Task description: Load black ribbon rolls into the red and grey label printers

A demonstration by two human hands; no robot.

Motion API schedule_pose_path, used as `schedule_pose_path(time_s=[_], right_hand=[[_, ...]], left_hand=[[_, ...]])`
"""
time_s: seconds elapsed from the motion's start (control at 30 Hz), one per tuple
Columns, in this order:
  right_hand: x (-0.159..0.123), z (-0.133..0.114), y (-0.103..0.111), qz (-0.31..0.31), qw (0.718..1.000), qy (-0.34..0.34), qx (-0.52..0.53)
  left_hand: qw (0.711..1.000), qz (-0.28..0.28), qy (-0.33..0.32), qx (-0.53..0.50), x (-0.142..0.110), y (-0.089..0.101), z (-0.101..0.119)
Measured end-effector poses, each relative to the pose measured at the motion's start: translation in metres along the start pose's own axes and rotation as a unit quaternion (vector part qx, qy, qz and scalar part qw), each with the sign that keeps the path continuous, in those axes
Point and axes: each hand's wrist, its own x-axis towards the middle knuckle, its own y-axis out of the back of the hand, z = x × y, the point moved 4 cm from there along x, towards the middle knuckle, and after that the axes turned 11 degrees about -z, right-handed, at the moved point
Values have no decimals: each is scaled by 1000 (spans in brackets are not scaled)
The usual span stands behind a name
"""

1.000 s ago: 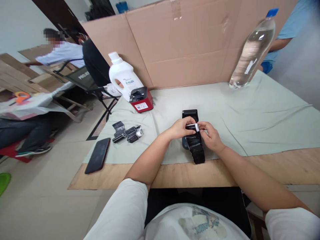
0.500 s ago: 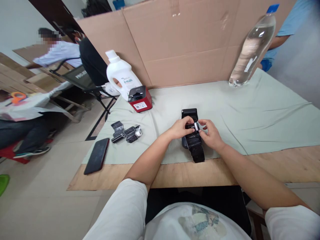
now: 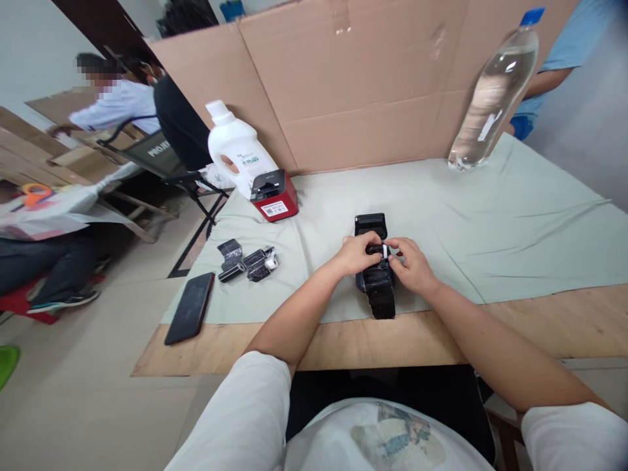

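Observation:
My left hand (image 3: 362, 253) closes its thumb and fingers round a small roll of shiny black strip (image 3: 375, 249) with a white end. At that white end, the thumb and bent fingers of my right hand (image 3: 411, 264) grip from the other side. A loose tail of black strip (image 3: 381, 297) hangs from the roll toward the table's front edge. Beneath both hands sits a black device (image 3: 371, 224) with its lid raised; its lower body is mostly covered by the hands and strip.
To the left lie more black rolls (image 3: 246, 260) and a dark phone (image 3: 190, 307). Behind them stand a red and black box-shaped device (image 3: 275, 195) and a white jug (image 3: 240, 144). A water bottle (image 3: 493, 98) leans against the cardboard wall (image 3: 363, 85). People sit at the far left.
The black tail has swung slightly to the left and hangs straighter. My hands stay at the roll with small finger shifts, and the left hand has edged right.

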Motion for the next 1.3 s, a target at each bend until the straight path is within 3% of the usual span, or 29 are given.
schedule_pose_path(time_s=[0.17, 0.27, 0.5, 0.6, 0.8, 0.97, 1.17, 1.23, 1.3], right_hand=[[0, 4, -1, 8, 1000, -6, 5], [0, 5, -2, 9, 1000, -11, 17], [0, 0, 5, 39, 999, -27, 18], [0, -3, 7, 43, 999, -20, 17], [1, -6, 4, 23, 999, 35, -30], [0, -3, 4, 31, 999, 5, -10], [0, -4, 6, 36, 999, 6, 2], [-1, -6, 7, 41, 999, 14, 1], [-1, -7, 8, 52, 999, 17, 3]], left_hand=[[996, 15, -3, 82, -3, 1, 6], [997, 36, -35, 56, -5, 12, 5], [998, -34, -28, 37, -17, 38, -13], [997, -62, -32, 21, -18, 36, -15], [997, -31, -10, 75, -14, 30, -10], [996, -9, -53, 68, -17, 34, -4], [991, -48, -69, 102, -16, 24, 2], [994, -22, -68, 85, -14, 25, 0], [995, 57, -59, 58, -12, 30, -6]])
